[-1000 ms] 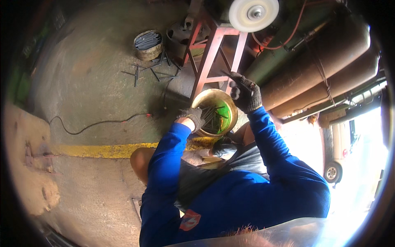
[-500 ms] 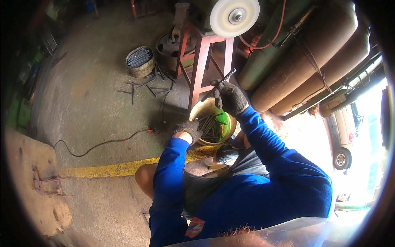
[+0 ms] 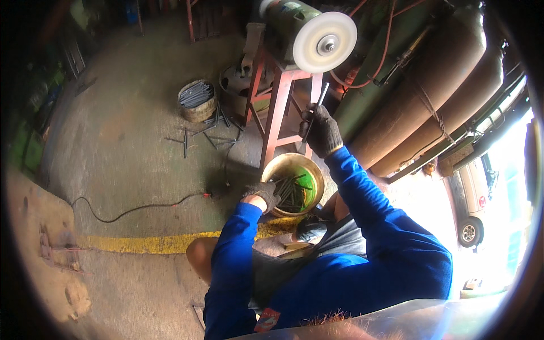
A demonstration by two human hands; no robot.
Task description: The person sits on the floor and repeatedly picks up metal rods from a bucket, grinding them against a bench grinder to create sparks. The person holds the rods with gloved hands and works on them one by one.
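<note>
My right hand [image 3: 322, 130], in a dark work glove, is closed around a short metal rod [image 3: 324, 95]. It tilts upward, its bright upper end just below the bench grinder's pale round wheel [image 3: 309, 48]. Rod and wheel look apart. Lower down, my left hand [image 3: 264, 194], gloved too, is curled at the left rim of a round bucket [image 3: 319, 180] and seems to grip it; its fingertips are partly hidden. Inside the bucket lie several dark rods [image 3: 290, 192] against a green patch of its wall.
The grinder stands on a red metal stand [image 3: 275, 116]. Behind it to the left, a second bucket [image 3: 198, 115] is full of rods, with loose rods [image 3: 185, 143] on the floor. Large gas cylinders [image 3: 419, 85] lean at right. A black cable [image 3: 133, 216] crosses the floor.
My right hand has moved up toward the grinder, and the rod in it now points more steeply upward. My left hand has stayed at the bucket's rim. The view has shifted slightly.
</note>
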